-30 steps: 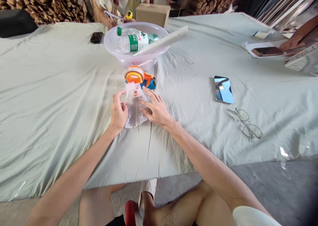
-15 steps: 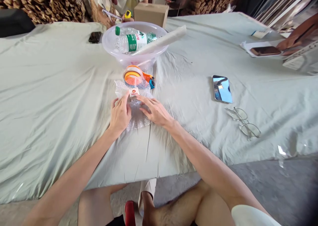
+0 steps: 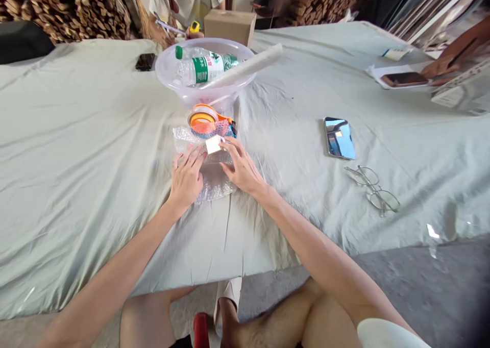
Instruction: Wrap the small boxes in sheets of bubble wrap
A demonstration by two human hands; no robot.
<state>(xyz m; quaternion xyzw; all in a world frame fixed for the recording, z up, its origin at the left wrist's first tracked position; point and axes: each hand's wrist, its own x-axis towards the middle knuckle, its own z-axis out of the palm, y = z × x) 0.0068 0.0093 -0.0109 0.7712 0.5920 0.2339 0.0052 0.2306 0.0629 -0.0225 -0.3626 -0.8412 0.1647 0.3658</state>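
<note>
On the near side of the basin [image 3: 191, 96], a box [image 3: 213, 145] over bubble wrap [image 3: 216, 184]

The left hand [image 3: 186, 180] lies palm down across the wrap, its fingers stretched loosely toward the basin, the foremost tips at the box's left edge. From the other side the right hand [image 3: 244, 168] bends in, half spread: its fingertips meet the box's right edge while the thumb hangs well apart from them. Whether it grips the box cannot be told.

Glare washes out the box's upper face, and whether it rests on the wrap or is slightly raised is unclear. The wrap's far edge covers the near part of the tape dispenser [image 3: 214, 117], which stands between the box and the basin.

Inside the basin, a white roll [image 3: 247, 67] lies partly in front of a bottle [image 3: 209, 70] and juts past the rim. Behind the basin, a carton [image 3: 229, 25] is partly hidden by it, and a person [image 3: 187, 3] is cut off by the top edge. To the basin's right and nearer, a phone [image 3: 340, 138] and glasses [image 3: 373, 187] lie on the surface [image 3: 95, 133], well apart from both hands.
</note>
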